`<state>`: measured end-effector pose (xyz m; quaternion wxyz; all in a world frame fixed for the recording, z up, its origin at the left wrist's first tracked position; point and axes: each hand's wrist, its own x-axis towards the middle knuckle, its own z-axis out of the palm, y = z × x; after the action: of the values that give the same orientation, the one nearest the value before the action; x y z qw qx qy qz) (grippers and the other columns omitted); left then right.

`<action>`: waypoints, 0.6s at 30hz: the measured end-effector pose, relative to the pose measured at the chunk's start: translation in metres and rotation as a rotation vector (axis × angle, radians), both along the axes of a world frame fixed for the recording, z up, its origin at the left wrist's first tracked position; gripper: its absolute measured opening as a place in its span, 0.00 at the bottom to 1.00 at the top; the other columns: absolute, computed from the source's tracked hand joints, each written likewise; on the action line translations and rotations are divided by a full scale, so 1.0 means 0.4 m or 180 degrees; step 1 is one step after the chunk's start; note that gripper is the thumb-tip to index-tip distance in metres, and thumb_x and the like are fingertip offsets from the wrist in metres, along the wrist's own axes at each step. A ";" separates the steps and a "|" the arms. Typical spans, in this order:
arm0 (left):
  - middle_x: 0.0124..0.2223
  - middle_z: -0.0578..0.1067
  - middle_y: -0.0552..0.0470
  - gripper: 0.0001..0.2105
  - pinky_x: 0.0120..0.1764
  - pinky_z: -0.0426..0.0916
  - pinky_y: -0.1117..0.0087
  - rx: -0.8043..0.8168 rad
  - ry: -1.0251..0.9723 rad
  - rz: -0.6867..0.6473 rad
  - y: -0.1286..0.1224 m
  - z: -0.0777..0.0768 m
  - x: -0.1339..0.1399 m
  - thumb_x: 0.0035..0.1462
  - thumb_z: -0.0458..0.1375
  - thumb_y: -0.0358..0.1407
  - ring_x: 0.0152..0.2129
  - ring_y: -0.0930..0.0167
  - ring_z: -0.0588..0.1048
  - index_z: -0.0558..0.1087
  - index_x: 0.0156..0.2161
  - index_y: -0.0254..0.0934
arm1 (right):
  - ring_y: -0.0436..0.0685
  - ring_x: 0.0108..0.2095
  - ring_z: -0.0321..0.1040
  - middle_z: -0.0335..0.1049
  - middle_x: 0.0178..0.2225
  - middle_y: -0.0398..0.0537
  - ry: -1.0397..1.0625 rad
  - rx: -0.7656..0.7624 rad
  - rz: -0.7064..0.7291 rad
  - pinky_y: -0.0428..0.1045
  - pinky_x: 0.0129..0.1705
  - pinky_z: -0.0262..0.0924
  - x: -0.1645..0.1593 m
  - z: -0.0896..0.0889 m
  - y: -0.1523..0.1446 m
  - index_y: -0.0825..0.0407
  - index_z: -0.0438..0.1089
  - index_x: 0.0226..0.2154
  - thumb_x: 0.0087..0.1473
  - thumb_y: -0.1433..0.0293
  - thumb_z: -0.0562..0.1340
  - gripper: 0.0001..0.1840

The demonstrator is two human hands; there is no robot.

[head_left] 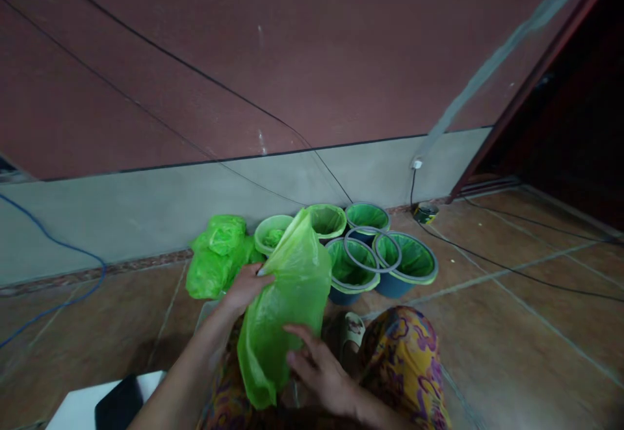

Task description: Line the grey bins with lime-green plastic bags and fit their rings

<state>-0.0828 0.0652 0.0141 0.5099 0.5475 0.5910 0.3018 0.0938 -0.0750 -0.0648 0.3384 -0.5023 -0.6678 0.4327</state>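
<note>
A translucent green plastic bag (292, 293) hangs in front of me, slanting down toward my lap. My left hand (247, 287) is closed on its upper left edge. Low on the right side of the bag is my right hand (319, 368), fingers apart and stretched toward the plastic; whether they touch it I cannot tell. Behind the bag stand several bins lined with green bags, among them a front bin (344, 293) and a right bin (392, 285). Two loose grey rings (363, 267) lie across the rims of these bins.
Crumpled green bags (219, 254) lie by the wall, left of a pale bin (260, 241). A small tin (426, 213) and a black cable (511, 276) are at right, a blue cable (92, 293) at left. A dark phone-like object (119, 404) rests on a white surface (78, 410).
</note>
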 end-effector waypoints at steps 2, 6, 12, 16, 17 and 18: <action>0.29 0.80 0.49 0.14 0.31 0.74 0.63 -0.0424 -0.0678 0.0382 -0.039 0.019 -0.077 0.41 0.66 0.36 0.24 0.64 0.78 0.77 0.36 0.34 | 0.54 0.35 0.71 0.72 0.46 0.52 0.0276 -0.0148 -0.0794 0.50 0.40 0.68 0.054 -0.053 0.036 0.51 0.64 0.55 0.62 0.58 0.51 0.24; 0.30 0.81 0.47 0.11 0.31 0.77 0.60 -0.1067 -0.1255 0.1138 -0.128 0.024 -0.215 0.42 0.66 0.32 0.25 0.61 0.80 0.78 0.35 0.36 | 0.60 0.48 0.70 0.65 0.55 0.63 0.0064 -0.0384 -0.1545 0.57 0.54 0.62 0.130 -0.163 0.171 0.59 0.64 0.55 0.55 0.54 0.58 0.32; 0.32 0.82 0.43 0.11 0.36 0.78 0.56 -0.1619 -0.1741 0.1594 -0.246 -0.007 -0.338 0.42 0.67 0.27 0.28 0.56 0.81 0.79 0.36 0.31 | 0.64 0.57 0.64 0.66 0.57 0.61 0.0830 -0.1225 -0.0896 0.57 0.58 0.58 0.051 -0.176 0.351 0.57 0.64 0.56 0.48 0.52 0.63 0.37; 0.32 0.82 0.43 0.14 0.36 0.77 0.55 -0.1567 -0.1936 0.1959 -0.317 -0.023 -0.391 0.42 0.68 0.25 0.30 0.54 0.81 0.78 0.39 0.30 | 0.67 0.48 0.72 0.75 0.49 0.53 0.1620 -0.1625 0.0058 0.59 0.50 0.65 -0.046 -0.112 0.387 0.48 0.72 0.48 0.43 0.50 0.67 0.32; 0.32 0.82 0.43 0.15 0.36 0.78 0.55 -0.1553 -0.1963 0.2063 -0.333 -0.027 -0.401 0.42 0.67 0.25 0.30 0.54 0.81 0.78 0.40 0.30 | 0.67 0.46 0.73 0.76 0.46 0.52 0.1715 -0.1783 0.0324 0.60 0.48 0.67 -0.065 -0.103 0.382 0.46 0.73 0.46 0.42 0.51 0.68 0.29; 0.32 0.82 0.43 0.16 0.36 0.78 0.56 -0.1544 -0.1973 0.2167 -0.347 -0.031 -0.411 0.43 0.67 0.25 0.31 0.54 0.81 0.78 0.41 0.31 | 0.67 0.43 0.74 0.78 0.44 0.51 0.1732 -0.1868 0.0442 0.60 0.45 0.68 -0.082 -0.097 0.373 0.46 0.75 0.43 0.40 0.51 0.69 0.27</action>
<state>-0.2470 -0.0734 0.0016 0.6462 0.0753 0.6097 0.4528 0.0611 0.0744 -0.1036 0.3151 -0.3984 -0.4343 0.7439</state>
